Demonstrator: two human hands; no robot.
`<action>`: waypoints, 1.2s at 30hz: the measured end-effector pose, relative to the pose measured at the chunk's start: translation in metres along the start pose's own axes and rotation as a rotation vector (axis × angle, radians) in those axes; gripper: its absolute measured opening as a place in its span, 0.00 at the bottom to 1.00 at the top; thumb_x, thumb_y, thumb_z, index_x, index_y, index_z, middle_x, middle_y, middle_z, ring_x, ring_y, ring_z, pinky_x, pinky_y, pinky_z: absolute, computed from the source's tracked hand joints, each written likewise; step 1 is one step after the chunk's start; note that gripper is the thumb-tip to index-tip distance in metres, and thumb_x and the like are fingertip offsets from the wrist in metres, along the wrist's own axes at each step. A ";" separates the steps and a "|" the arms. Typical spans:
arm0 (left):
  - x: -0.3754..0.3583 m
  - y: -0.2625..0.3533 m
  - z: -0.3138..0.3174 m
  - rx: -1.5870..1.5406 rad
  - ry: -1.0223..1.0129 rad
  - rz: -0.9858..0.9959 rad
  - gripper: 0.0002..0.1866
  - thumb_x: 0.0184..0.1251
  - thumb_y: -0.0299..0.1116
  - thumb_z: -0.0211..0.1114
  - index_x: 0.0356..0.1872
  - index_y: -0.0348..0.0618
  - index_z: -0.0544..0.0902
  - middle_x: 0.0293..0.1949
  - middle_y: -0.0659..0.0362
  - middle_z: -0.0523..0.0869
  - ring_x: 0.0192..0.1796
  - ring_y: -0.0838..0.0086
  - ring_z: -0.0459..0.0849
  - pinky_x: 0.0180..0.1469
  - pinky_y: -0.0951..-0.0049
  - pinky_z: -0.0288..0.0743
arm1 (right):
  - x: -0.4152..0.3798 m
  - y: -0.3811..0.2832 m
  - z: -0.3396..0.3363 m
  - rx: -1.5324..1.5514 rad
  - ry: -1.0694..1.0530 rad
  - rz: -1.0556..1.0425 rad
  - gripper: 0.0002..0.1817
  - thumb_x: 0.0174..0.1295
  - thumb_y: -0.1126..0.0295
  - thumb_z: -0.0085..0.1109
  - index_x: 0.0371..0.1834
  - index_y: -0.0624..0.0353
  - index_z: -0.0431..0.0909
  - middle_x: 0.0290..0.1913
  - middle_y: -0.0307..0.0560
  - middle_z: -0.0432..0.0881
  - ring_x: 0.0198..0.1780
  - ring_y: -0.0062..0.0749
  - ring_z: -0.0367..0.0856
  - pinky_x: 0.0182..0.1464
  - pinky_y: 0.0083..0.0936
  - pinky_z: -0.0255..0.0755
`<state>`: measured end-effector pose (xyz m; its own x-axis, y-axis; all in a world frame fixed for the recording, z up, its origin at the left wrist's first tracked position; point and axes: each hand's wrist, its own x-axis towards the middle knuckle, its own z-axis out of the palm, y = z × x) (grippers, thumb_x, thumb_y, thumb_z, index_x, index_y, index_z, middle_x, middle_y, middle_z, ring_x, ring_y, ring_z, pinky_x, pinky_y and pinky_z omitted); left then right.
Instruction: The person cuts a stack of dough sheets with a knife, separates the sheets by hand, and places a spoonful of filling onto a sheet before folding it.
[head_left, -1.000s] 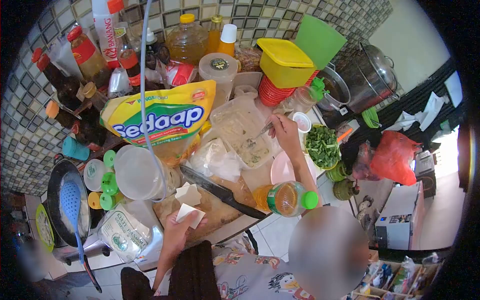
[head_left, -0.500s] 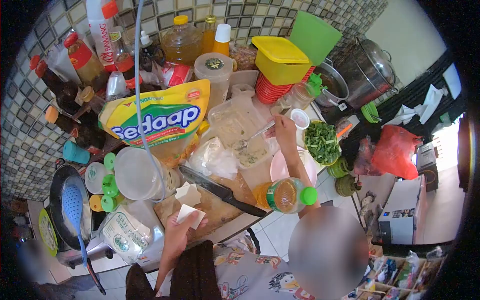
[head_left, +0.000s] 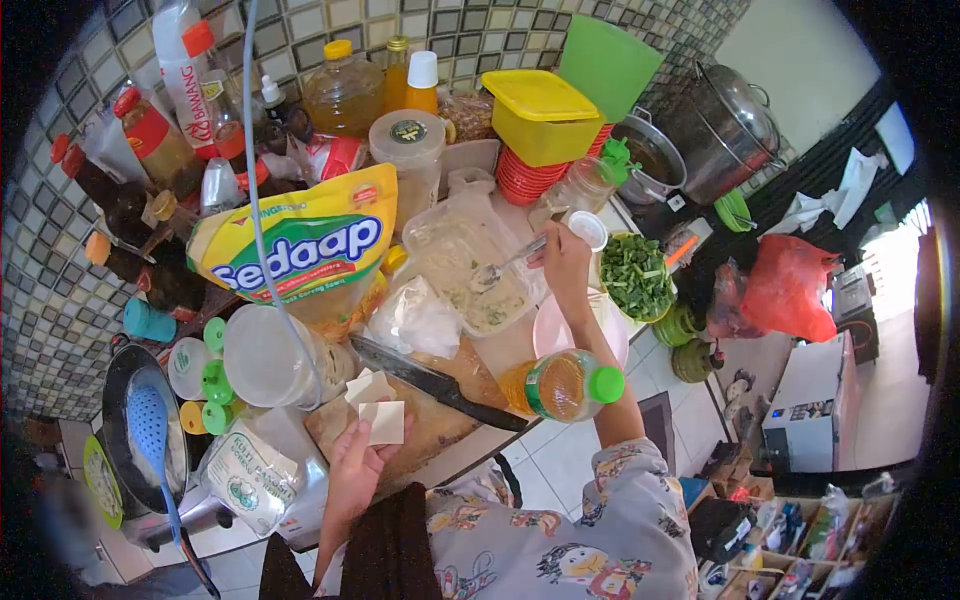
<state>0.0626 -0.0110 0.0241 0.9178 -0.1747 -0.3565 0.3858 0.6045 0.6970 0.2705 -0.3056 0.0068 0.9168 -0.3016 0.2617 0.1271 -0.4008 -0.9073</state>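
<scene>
My left hand (head_left: 358, 465) holds a pale square wonton wrapper (head_left: 385, 422) between thumb and fingers, above the wooden cutting board (head_left: 425, 447). More wrappers (head_left: 370, 388) lie on the board just beyond it. In my right hand (head_left: 568, 262) is a metal spoon (head_left: 520, 254), gripped by its handle. The spoon's tip is inside a clear plastic tub (head_left: 430, 222) with a pale, green-flecked mixture in it. A large knife (head_left: 430, 385) rests across the board. The labelled wrapper pack (head_left: 250, 475) lies to the left of my left hand.
A bottle of yellow oil (head_left: 560, 385) stands by my right forearm, near a pink bowl (head_left: 545, 330) and chopped greens (head_left: 638, 277). On the left is a black pan (head_left: 125, 410) with a blue slotted spatula (head_left: 150, 425). A yellow Sedaap pouch (head_left: 310, 240) stands behind.
The wrapper in my left hand has turned flatter towards the camera. My right hand and the spoon have shifted slightly within the view, and the spoon stays in the tub. The view has shifted slightly.
</scene>
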 end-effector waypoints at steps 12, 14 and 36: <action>0.000 0.001 0.002 -0.040 -0.001 -0.018 0.22 0.69 0.38 0.43 0.57 0.31 0.63 0.51 0.50 0.74 0.54 0.61 0.74 0.56 0.67 0.69 | -0.012 -0.006 0.015 0.071 -0.218 0.105 0.15 0.65 0.69 0.39 0.29 0.70 0.73 0.16 0.47 0.75 0.17 0.25 0.78 0.19 0.18 0.73; -0.001 0.001 0.002 -0.033 -0.004 -0.016 0.22 0.69 0.38 0.43 0.57 0.31 0.63 0.51 0.50 0.74 0.54 0.61 0.74 0.56 0.67 0.69 | -0.011 -0.010 0.013 0.094 -0.225 0.145 0.16 0.65 0.69 0.38 0.30 0.71 0.73 0.17 0.47 0.75 0.18 0.26 0.78 0.19 0.19 0.74; -0.004 0.009 0.005 -0.207 -0.171 -0.035 0.26 0.57 0.21 0.47 0.60 0.32 0.59 0.58 0.47 0.66 0.61 0.62 0.66 0.63 0.65 0.60 | 0.001 -0.041 -0.057 0.534 0.148 0.158 0.14 0.64 0.67 0.41 0.32 0.67 0.73 0.26 0.46 0.77 0.21 0.25 0.77 0.26 0.19 0.75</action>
<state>0.0631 -0.0084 0.0349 0.9136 -0.3161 -0.2558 0.4062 0.7388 0.5378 0.2444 -0.3384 0.0631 0.8825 -0.4554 0.1176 0.2016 0.1402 -0.9694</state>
